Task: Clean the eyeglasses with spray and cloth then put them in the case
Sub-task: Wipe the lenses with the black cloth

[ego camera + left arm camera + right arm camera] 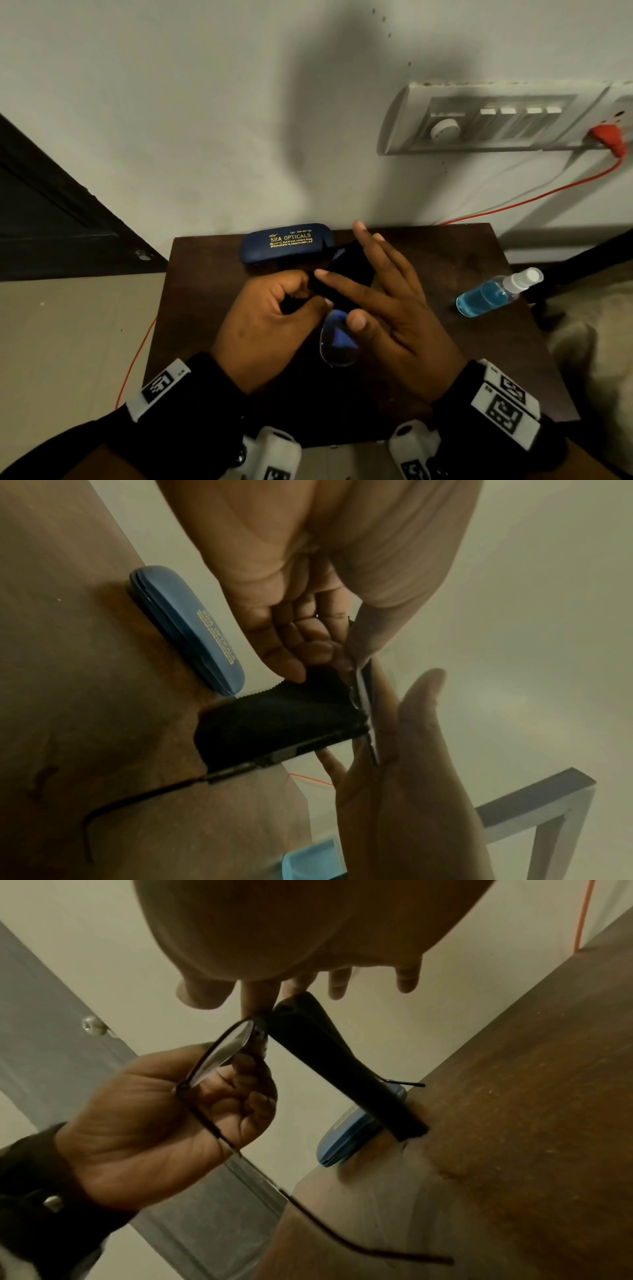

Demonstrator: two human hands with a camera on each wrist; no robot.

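Observation:
Thin-framed eyeglasses [339, 342] hang above the dark wooden table [205, 291], and my left hand [305, 291] grips them with fingers curled round one lens rim [222, 1050]. A black cloth [346, 270] is draped over the other lens. My right hand [342, 301] pinches that cloth between thumb and index finger, the other fingers straight. In the right wrist view the cloth [329, 1056] hangs down to the table. A shut blue case [287, 241] with gold lettering lies at the table's far edge, just behind the hands. The spray bottle [493, 294] of blue liquid lies on its side at the right.
The table stands against a white wall with a switchboard [496, 120] and a red plug and cable [513, 202]. A dark door [51, 222] is at the left. Pale fabric [599, 325] lies beyond the table's right edge.

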